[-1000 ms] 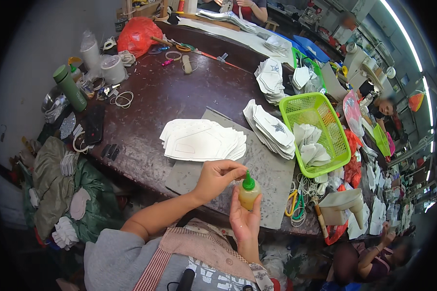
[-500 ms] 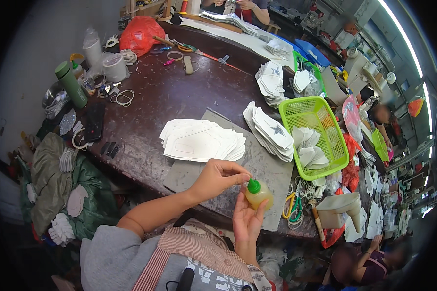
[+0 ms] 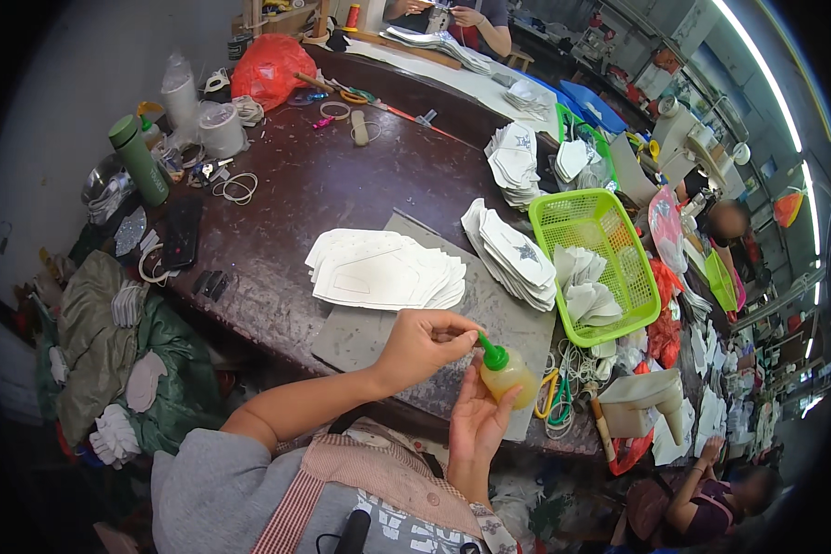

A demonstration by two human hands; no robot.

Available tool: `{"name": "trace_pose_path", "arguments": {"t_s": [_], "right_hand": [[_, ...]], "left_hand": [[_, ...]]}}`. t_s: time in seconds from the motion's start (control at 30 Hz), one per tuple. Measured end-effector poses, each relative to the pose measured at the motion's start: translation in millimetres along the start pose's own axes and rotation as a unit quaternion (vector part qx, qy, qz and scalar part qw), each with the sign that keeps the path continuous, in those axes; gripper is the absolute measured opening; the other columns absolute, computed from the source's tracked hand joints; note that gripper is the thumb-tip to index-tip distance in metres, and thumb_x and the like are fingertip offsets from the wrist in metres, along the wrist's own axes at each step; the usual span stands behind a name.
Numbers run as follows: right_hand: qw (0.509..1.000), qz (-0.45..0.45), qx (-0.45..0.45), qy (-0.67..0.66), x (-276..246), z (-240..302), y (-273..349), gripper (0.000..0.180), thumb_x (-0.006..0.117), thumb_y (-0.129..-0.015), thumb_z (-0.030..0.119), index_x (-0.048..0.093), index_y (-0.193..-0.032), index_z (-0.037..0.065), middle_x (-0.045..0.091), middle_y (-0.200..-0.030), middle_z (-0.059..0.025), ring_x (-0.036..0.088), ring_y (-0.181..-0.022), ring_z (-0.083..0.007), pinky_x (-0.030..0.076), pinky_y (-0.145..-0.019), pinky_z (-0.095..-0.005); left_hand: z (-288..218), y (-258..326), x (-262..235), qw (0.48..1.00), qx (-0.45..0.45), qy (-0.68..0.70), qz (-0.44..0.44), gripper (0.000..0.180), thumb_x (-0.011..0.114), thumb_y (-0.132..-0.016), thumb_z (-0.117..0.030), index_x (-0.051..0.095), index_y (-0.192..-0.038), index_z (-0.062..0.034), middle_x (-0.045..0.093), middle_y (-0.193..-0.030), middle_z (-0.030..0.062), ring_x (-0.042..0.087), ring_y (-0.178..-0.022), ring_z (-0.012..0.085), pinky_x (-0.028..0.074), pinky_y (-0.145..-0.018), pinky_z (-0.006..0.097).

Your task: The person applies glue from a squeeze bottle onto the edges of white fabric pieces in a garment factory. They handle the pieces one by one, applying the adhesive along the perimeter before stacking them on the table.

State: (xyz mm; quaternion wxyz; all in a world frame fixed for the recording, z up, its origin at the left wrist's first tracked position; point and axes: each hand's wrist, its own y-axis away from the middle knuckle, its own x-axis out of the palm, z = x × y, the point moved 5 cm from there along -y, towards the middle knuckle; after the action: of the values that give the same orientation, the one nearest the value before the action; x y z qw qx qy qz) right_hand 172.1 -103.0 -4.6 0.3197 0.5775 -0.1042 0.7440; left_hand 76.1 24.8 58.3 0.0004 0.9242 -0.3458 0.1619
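The right hand (image 3: 478,427) cups a small yellowish squeeze bottle (image 3: 510,374) from below, its fingers closed around the bottle's body. The left hand (image 3: 422,343) pinches the bottle's green nozzle cap (image 3: 490,350) between thumb and fingertips. The bottle is held over the near edge of the dark counter (image 3: 314,185), above the near right corner of a grey cutting mat (image 3: 379,332). On the mat lies a fanned stack of white cut pieces (image 3: 385,270). Just beyond the mat's right edge sits another stack of white pieces (image 3: 511,254), beside a green plastic basket (image 3: 589,242) at the counter's right edge. A green flask (image 3: 139,160) stands near the far left corner.
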Motion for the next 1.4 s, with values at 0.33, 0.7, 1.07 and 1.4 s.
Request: {"name": "trace_pose_path", "arguments": {"t_s": [0.33, 0.7, 1.07, 1.4], "right_hand": [[0.979, -0.001, 0.176, -0.101, 11, -5, 8, 0.063, 0.063, -0.093, 0.04, 0.042, -0.138, 0.0, 0.051, -0.14, -0.0164, 0.054, -0.124, -0.0308, 0.048, -0.107, -0.0437], [0.807, 0.086, -0.135, 0.568, 36, 55, 15, 0.008, 0.063, -0.088, -0.003, 0.07, -0.092, -0.005, 0.068, -0.091, -0.0149, 0.064, -0.079, -0.0165, 0.053, -0.069, -0.028], [0.588, 0.176, -0.463, 0.64, 94, 0, 7, 0.026, 0.079, -0.072, -0.005, 0.072, -0.097, -0.003, 0.069, -0.092, -0.0143, 0.067, -0.081, -0.0279, 0.054, -0.072, -0.034], [0.558, 0.172, -0.55, 0.597, 87, -3, 9, 0.021, 0.078, -0.071, -0.007, 0.07, -0.09, -0.003, 0.069, -0.084, -0.0132, 0.068, -0.076, -0.0275, 0.056, -0.07, -0.0346]], "left_hand": [[-27, 4, 11, 0.963, 0.205, -0.137, 0.11, 0.029, 0.066, -0.087, 0.001, 0.069, -0.115, 0.0007, 0.069, -0.118, 0.0145, 0.058, -0.122, 0.0233, 0.048, -0.1, 0.035], [-6, 14, -10, 0.919, 0.189, -0.345, 0.028, 0.028, 0.072, -0.084, -0.015, 0.073, -0.111, -0.0065, 0.074, -0.102, 0.012, 0.071, -0.091, 0.0252, 0.053, -0.079, 0.033], [5, 22, -6, 0.923, 0.172, -0.343, -0.032, 0.027, 0.071, -0.083, -0.008, 0.073, -0.109, -0.0031, 0.073, -0.105, 0.0146, 0.071, -0.095, 0.0291, 0.054, -0.083, 0.035], [0, 23, 1, 0.91, 0.197, -0.361, -0.039, 0.022, 0.069, -0.084, -0.004, 0.073, -0.104, 0.0019, 0.073, -0.102, 0.0173, 0.073, -0.087, 0.0265, 0.055, -0.075, 0.031]]}}
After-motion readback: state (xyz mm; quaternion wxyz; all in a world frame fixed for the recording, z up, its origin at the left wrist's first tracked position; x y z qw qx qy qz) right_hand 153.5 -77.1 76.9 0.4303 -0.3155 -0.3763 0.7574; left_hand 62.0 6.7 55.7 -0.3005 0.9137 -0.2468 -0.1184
